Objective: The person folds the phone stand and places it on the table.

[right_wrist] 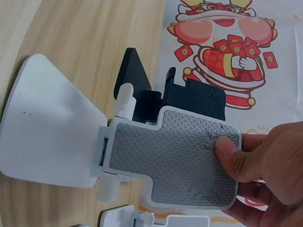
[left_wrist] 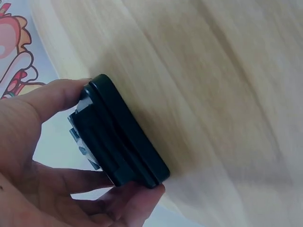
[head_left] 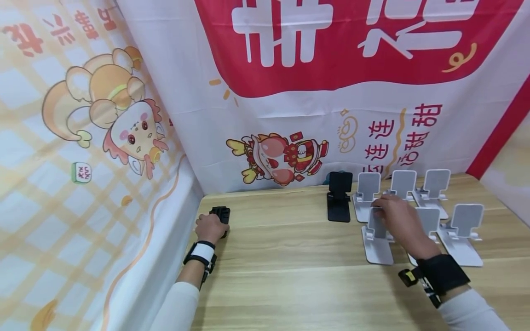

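My left hand (head_left: 210, 228) grips a folded black phone stand (left_wrist: 124, 135) near the table's left edge, with the thumb on one end and fingers on the other in the left wrist view. My right hand (head_left: 398, 219) pinches the upright grey-padded plate of a white phone stand (right_wrist: 175, 158), thumb on the pad and fingers behind. That stand is unfolded, its flat white base (right_wrist: 52, 125) resting on the table. Beside it, farther back, stands an unfolded black phone stand (head_left: 339, 202). In the head view my right hand and forearm partly hide the neighbouring white stand (head_left: 428, 219).
More unfolded white stands line the right side: a back row with a left stand (head_left: 368, 186), a middle one (head_left: 403, 180) and a right one (head_left: 436, 181), plus a front-right stand (head_left: 467, 220). Printed cloth (head_left: 198, 115) hangs behind and left of the wooden table (head_left: 285, 257).
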Action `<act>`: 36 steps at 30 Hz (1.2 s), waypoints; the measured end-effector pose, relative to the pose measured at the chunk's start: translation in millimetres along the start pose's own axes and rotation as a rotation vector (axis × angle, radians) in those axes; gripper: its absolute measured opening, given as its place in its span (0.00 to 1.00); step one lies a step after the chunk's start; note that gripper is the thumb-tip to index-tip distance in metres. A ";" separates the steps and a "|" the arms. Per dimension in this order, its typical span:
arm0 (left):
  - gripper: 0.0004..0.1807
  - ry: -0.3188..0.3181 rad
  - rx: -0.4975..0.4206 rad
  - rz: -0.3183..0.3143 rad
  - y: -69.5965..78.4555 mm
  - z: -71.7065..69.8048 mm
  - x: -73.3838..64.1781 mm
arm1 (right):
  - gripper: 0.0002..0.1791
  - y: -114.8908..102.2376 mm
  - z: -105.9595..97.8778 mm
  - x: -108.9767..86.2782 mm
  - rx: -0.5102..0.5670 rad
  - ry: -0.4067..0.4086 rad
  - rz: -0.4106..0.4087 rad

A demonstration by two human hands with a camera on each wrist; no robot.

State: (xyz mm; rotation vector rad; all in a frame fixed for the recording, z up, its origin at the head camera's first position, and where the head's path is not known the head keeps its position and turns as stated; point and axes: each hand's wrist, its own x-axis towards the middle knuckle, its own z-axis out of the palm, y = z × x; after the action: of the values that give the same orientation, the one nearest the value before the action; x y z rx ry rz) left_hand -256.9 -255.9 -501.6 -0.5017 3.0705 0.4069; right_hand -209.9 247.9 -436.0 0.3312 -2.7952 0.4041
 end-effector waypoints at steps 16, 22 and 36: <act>0.28 -0.177 -0.665 0.384 84.2 -25.8 -112.4 | 0.11 -80.8 -48.1 -3.5 0.148 0.121 -0.227; 0.28 -0.679 -1.186 0.339 138.9 -22.7 -183.5 | 0.11 -139.6 -66.4 -10.5 0.191 0.152 -0.326; 0.19 -0.794 -1.398 0.226 131.7 -28.7 -194.2 | 0.22 -169.6 -68.1 -18.6 0.473 0.055 -0.276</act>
State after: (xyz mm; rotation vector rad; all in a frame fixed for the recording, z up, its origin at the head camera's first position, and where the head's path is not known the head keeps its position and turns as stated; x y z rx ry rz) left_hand -112.9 -81.9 -431.8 0.0918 1.6682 2.0778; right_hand -130.2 113.8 -339.0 0.7831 -2.5208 0.9849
